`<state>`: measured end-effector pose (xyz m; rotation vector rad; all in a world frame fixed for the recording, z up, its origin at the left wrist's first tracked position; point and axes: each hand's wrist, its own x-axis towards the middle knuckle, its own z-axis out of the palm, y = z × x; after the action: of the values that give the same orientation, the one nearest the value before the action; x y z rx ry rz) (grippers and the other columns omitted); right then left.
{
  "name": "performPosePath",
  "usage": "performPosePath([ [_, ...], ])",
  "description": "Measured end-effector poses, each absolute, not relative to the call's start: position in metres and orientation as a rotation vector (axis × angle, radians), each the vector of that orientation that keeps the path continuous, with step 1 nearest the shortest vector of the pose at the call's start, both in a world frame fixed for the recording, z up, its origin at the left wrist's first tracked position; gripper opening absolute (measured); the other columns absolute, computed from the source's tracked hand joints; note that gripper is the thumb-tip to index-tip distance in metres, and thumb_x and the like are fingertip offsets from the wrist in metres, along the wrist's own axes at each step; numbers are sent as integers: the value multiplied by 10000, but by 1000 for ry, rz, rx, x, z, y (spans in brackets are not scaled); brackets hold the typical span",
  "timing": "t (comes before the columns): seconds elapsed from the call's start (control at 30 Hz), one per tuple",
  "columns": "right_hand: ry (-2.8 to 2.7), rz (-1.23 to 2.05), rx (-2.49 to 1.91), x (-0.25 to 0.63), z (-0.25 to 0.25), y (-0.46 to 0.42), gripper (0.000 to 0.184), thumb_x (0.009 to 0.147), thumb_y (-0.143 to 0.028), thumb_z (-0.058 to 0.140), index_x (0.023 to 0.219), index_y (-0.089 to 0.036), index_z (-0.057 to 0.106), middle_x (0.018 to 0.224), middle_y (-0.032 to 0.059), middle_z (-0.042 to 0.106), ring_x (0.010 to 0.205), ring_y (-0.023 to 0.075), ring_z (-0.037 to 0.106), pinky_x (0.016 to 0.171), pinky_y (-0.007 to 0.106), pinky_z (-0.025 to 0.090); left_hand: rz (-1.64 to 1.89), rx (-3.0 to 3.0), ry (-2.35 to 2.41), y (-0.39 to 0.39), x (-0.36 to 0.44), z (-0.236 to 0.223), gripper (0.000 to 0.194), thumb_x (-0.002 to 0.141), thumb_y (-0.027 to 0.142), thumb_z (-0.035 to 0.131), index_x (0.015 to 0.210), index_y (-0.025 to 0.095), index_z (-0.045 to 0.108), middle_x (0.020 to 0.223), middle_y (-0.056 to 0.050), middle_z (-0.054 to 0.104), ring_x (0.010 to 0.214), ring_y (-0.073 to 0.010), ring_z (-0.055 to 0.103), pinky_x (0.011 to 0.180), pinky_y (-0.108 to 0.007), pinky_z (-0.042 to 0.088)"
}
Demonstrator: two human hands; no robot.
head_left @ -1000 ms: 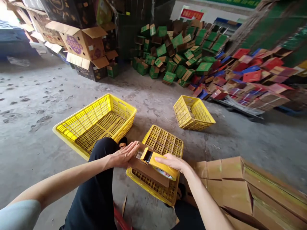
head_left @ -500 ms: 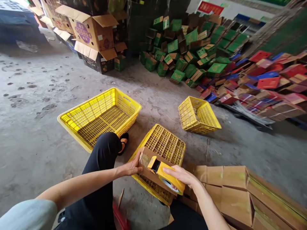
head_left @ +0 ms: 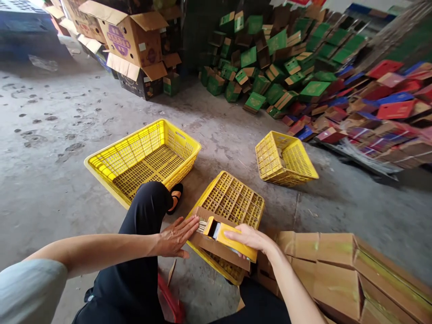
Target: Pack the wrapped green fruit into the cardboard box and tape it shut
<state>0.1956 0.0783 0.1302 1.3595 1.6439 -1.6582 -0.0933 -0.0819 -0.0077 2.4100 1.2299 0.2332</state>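
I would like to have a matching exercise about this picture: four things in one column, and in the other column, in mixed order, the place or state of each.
Things
1. Tape dispenser
2. Green boxes
3. Left hand
4. Yellow crate with its bottom up

Places and states
A. Underneath the cardboard
B. Palm down, fingers extended, at the end of the cardboard
C. Gripped by the right hand
D. Heaped untidily in the background

Right pairs: 1-C, 2-D, 3-B, 4-A
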Motion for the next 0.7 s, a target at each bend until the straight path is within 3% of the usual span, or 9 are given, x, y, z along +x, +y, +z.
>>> performPosePath([
  [0.13, 1641, -1623, 1342, 197, 126, 79, 636, 820, -816, 642, 876, -183, 641, 652, 57, 745, 578, 216, 736, 572, 303, 625, 294, 2481, 1194, -78, -90, -21, 1141, 960, 756, 538, 1701, 31, 60, 1734, -282, 122, 1618, -427, 165, 1272, -542, 274],
  [0.47, 1592, -1647, 1329, 188, 133, 81, 579, 854, -770, 614, 878, -191, 606, 662, 68, 732, 587, 227, 745, 640, 353, 649, 320, 2514, 1136, -74, -96, -32, 1296, 896, 799, 608, 1682, -15, -24, 1726, -318, 93, 1623, -448, 100, 1270, -572, 251],
  [0.7, 1619, -1608, 1343, 191, 137, 79, 582, 838, -776, 621, 860, -195, 601, 664, 67, 742, 551, 218, 730, 561, 324, 619, 320, 2460, 1189, -75, -92, -29, 1187, 944, 738, 593, 1683, -16, 50, 1725, -313, 110, 1629, -423, 107, 1287, -556, 228],
])
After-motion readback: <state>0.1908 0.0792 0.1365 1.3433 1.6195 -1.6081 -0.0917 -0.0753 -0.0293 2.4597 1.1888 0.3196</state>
